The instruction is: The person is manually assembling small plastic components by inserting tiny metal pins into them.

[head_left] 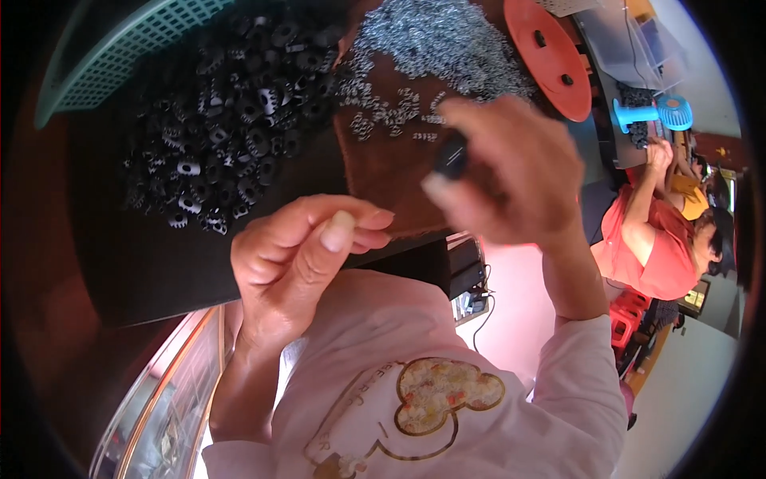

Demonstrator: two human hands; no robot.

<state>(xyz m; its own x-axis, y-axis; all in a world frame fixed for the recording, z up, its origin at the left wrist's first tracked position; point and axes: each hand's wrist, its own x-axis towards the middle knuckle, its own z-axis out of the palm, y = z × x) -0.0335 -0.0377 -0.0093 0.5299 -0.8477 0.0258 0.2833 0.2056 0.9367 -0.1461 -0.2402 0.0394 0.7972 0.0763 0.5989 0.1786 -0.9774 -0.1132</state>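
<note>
One black piece (452, 156) sits between the right fingers (472, 118).

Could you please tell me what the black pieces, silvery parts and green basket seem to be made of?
Black pieces: probably plastic, semi-gloss, with pale highlights along toothed edges.
Silvery parts: likely bright metal, glinting across the heap, though too small for certainty.
Green basket: apparently satin plastic, with even colour and regular lattice.
</note>
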